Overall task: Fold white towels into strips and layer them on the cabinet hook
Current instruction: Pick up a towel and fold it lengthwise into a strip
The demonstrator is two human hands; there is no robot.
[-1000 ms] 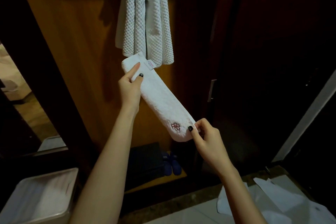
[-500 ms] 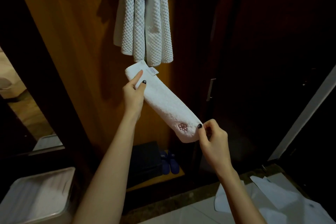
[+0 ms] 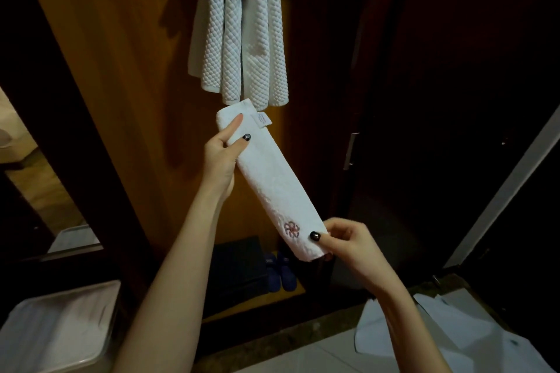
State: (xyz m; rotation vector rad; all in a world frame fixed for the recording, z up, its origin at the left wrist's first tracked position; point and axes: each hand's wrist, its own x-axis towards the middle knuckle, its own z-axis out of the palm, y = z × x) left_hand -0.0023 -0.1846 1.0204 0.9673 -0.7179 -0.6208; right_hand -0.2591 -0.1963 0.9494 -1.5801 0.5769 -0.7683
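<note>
- Head view: left hand (image 3: 219, 157), at frame centre, pinches the upper end of the folded towel strip (image 3: 269, 179) between thumb and extended forefinger. The right hand (image 3: 354, 247), fingers curled, pinches its lower end.
- Strip runs diagonally, its upper end just below the hanging towels (image 3: 242, 30) at top centre; contact there cannot be told.
- Strip: white, fine terry, flat and narrow. Small label (image 3: 263, 119) at the upper end, pink embroidered flower (image 3: 291, 228) near the lower end.
- Hanging towels: white, waffle-textured, bunched in long folds against an orange-brown wooden cabinet panel (image 3: 121, 70).
- Lower frame: dark blue slippers (image 3: 281, 272) at bottom centre, pale bin (image 3: 57, 330) lower left, white cloths (image 3: 454, 330) lower right.
</note>
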